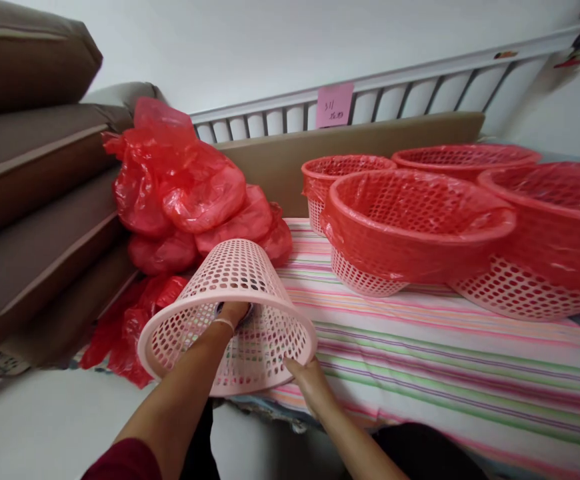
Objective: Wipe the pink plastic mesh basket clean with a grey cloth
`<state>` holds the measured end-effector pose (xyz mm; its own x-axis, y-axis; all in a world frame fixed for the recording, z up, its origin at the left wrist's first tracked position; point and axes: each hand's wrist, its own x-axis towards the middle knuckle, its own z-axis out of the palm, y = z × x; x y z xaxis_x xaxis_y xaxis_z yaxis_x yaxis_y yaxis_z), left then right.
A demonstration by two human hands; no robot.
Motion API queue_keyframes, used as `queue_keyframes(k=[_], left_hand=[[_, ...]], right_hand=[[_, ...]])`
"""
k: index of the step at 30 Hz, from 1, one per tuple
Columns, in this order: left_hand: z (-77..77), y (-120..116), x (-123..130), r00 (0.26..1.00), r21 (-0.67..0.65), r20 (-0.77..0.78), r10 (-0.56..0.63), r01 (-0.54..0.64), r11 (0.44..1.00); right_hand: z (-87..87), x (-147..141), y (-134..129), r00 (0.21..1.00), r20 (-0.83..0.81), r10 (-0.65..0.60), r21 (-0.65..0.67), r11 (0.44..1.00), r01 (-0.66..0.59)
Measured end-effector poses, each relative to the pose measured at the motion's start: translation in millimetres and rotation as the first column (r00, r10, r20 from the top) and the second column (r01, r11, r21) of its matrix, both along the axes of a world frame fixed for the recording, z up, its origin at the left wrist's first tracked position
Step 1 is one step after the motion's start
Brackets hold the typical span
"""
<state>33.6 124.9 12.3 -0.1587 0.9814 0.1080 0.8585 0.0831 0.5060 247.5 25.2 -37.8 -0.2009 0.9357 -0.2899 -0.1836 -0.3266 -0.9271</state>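
Observation:
A pale pink perforated basket (237, 267) lies tipped on its side, its open mouth facing me, on the striped cloth near the front edge. My left hand (235, 312) reaches deep inside the basket; its fingers are hidden, and a dark round item shows around the wrist area. On the right side of the rim, my right hand (303, 370) grips the basket with the thumb inside. Behind the basket sits a heap of red plastic bags (195, 180), with another loose red bag (145, 320) hanging to its left.
Several pink baskets (370, 277) lined with red plastic stand at the right on the striped cloth (420, 347). Stacked brown cushions (40, 200) fill the left side. A railing with a pink note (335, 105) runs along the back.

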Motion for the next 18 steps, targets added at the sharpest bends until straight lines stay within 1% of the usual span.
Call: queue_keyframes(k=[2, 4, 8, 11, 13, 15, 16, 18], left_hand=[[1.6, -12.7, 3.1, 0.999, 0.008, -0.022, -0.023, 0.023, 1.0], [3.3, -32.4, 9.7, 0.997, 0.013, -0.041, -0.061, 0.061, 0.998], [3.4, -87.0, 32.2, 0.986, 0.0, -0.057, -0.158, 0.158, 0.987], [1.1, -130.6, 50.0, 0.975, 0.004, -0.041, -0.22, 0.22, 0.975], [-0.5, -155.2, 58.4, 0.969, 0.003, -0.023, -0.245, 0.245, 0.97], [-1.2, -172.4, 62.9, 0.965, -0.001, -0.01, -0.262, 0.262, 0.965], [-0.8, -177.1, 63.5, 0.963, -0.007, -0.007, -0.269, 0.269, 0.963], [1.7, -177.0, 61.2, 0.961, -0.021, -0.003, -0.278, 0.278, 0.96]], right_hand=[[-0.4, -0.4, -0.2, 1.0, 0.007, -0.009, -0.019, 1.0, 0.009], [-2.6, -1.2, 0.5, 1.0, 0.005, -0.008, -0.039, 0.999, 0.009], [-5.0, -3.0, 2.1, 1.0, 0.016, -0.005, -0.029, 1.0, 0.006], [1.6, -3.6, -0.8, 1.0, 0.019, -0.015, 0.002, 1.0, 0.015], [8.7, -3.5, -4.4, 1.0, 0.028, -0.003, 0.021, 1.0, 0.003], [15.1, -2.7, -7.7, 0.998, 0.051, 0.021, 0.035, 0.999, -0.022], [17.2, -2.1, -8.7, 0.998, 0.058, 0.027, 0.048, 0.998, -0.03], [19.0, -0.2, -9.1, 0.997, 0.073, 0.019, 0.08, 0.996, -0.025]])
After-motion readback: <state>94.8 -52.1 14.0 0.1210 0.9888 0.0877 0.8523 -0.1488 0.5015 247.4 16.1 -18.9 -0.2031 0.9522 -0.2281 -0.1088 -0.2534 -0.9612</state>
